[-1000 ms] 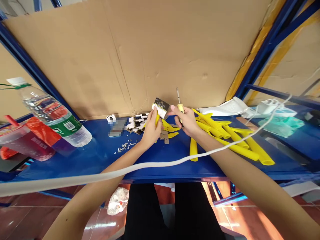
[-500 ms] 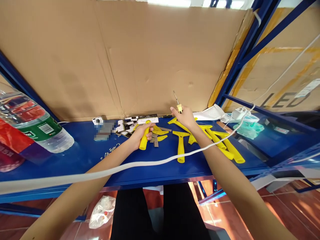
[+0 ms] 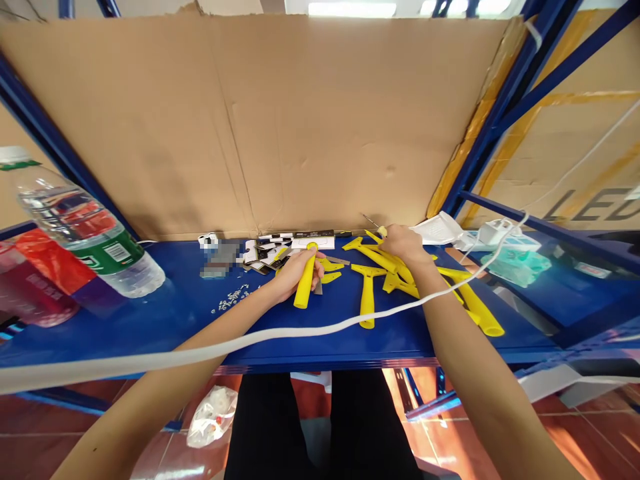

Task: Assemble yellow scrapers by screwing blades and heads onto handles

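Cardboard (image 3: 325, 120) backs a slanted screwdriver (image 3: 383, 231), apparently pointing forward-left.

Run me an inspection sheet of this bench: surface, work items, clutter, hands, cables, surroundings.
Surface: blue tabletop, glossy.
Work items: yellow T-shaped handles lie loose, several overlapping; black-and-white packets are piled near the back; small loose hardware is scattered, too small to identify.
Clutter: green-labelled plastic bottle, cup of red drink, teal plastic bag.
Hands: left hand grips a yellow handle; right hand holds a screwdriver, tip pointing away.
Cables: white cable crosses the view in front of both forearms.
Surroundings: cardboard panel behind; clear plastic bag on the floor.
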Available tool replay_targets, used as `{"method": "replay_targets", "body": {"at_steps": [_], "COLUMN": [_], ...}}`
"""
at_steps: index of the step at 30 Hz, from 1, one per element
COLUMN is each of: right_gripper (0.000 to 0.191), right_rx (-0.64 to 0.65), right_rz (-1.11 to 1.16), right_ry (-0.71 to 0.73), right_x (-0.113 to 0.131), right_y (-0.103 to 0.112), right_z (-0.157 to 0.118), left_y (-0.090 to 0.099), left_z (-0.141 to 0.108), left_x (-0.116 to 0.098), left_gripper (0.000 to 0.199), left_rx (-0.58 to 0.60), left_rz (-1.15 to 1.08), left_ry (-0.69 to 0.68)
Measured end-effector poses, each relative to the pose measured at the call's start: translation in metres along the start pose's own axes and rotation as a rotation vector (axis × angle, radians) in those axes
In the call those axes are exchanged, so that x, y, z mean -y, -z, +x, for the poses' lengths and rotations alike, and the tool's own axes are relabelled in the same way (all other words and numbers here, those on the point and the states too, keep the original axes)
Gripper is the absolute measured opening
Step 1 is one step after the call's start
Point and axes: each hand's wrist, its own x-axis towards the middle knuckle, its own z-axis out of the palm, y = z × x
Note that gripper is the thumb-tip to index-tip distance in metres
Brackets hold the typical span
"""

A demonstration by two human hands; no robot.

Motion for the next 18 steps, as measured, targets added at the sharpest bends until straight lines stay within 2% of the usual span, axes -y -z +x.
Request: {"method": "replay_targets", "body": {"at_steps": [2,4,6,9,12,14,18], "right_gripper": [0.041,0.042,0.041,0.040,0.037,0.034,0.022], "right_rx": [-0.001,-0.003,-0.004,-0.015,-0.059,-0.108,-0.210], "right_rz": [-0.019,-0.028,-0.025,-0.001,0.048,0.097,0.228], "right_ry": [0.006,0.015,0.028,0.053,0.076,0.094,0.138], "right_x": [0.001,0.002,0.003,0.006,0.010,0.015,0.028], "right_y": [0.000,0.000,0.001,0.004,0.010,0.014,0.023], "right_z": [-0.001,-0.001,-0.001,-0.002,-0.006,-0.010,-0.019], "left_y": [0.007,0.024,0.050,0.104,0.156,0.183,0.214], "left_z": [-0.004,-0.011,-0.026,-0.061,-0.106,-0.137,-0.189], "left_x": [-0.012,-0.029,-0.050,-0.078,-0.094,-0.095,-0.082], "left_gripper": [0.046,0.051,0.054,0.052,0.053,0.057,0.062], "left_rx": [-0.008,-0.044,-0.111,-0.244,-0.413,-0.508,-0.561], "left_rz": [0.029,0.062,0.100,0.188,0.330,0.412,0.560], "left_ry": [-0.062,-0.140,-0.224,-0.291,-0.203,-0.134,0.077]}}
